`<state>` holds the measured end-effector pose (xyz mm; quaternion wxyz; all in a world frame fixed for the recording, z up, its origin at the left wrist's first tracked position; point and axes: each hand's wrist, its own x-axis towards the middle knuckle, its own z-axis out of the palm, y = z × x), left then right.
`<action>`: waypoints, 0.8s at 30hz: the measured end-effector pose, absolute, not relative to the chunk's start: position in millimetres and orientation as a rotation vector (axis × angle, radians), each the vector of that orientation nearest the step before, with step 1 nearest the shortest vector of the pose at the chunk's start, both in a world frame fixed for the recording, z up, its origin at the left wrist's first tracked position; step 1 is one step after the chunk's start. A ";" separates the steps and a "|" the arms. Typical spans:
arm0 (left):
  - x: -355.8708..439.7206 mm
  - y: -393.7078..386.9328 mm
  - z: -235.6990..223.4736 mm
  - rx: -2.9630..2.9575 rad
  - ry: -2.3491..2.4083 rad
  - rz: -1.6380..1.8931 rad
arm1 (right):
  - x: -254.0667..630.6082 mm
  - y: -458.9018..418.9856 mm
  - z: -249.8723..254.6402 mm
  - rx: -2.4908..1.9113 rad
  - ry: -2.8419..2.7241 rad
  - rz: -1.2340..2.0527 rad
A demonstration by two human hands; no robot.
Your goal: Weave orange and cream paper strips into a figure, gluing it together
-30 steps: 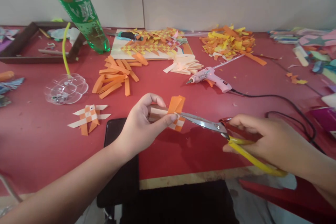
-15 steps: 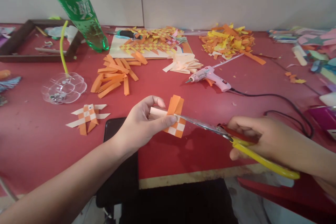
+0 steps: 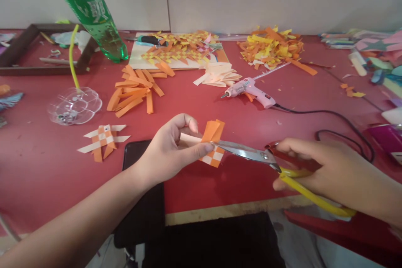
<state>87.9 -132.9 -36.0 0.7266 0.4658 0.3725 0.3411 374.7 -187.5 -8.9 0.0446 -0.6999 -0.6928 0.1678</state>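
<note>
1. Left hand (image 3: 171, 150): my thumb and fingers pinch a woven paper piece (image 3: 214, 158). The piece lies at my thumb tip, raised above the bench (image 3: 191, 194).
2. Woven paper piece: orange flaps fan out on the far side of my thumb; an orange and cream checkered weave shows on the near side. A cream strip runs back from it toward my palm. Surface matte, strips flat, edges straight.
3. Right hand (image 3: 318, 167): my fingers are curled round the handles of the scissors (image 3: 243, 150). Handles are yellow and red; blades are shiny metal, pointing left.
4. Contact: the blade tips reach the piece right beside my left thumb. Whether they bite into the paper, I cannot tell.
5. Left of my left hand, well apart from the piece: a checkered paper fish (image 3: 106, 137), flat on the bench, with pointed cream strips and a small eye.
6. Beyond my hands: loose orange strips (image 3: 135, 92), narrow and folded-looking; a heap of cream strips (image 3: 220, 74); a pink glue gun (image 3: 251, 92) of smooth plastic, lying on its side, black cord trailing right.
7. Farther left: a clear, flower-shaped dish (image 3: 89, 99) holding small shiny bits.
</note>
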 end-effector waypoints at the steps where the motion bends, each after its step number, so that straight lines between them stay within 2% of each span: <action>1: 88.2 -133.1 -36.1 1.046 0.826 0.760 | 375.0 -188.4 -8.6 -2.120 -2.141 0.567; 3: 88.6 -133.5 -36.2 1.071 0.823 0.776 | 375.1 -189.6 -7.9 -2.085 -2.170 0.645; 12: 88.0 -134.0 -33.5 1.097 0.738 0.823 | 370.7 -188.5 -2.8 -2.076 -2.123 0.611; 17: 89.7 -134.7 -32.2 1.107 0.754 0.840 | 375.3 -191.2 -3.1 -2.037 -2.154 0.400; 24: 91.1 -134.6 -32.3 1.101 0.762 0.832 | 373.2 -187.5 -2.8 -2.020 -2.196 0.285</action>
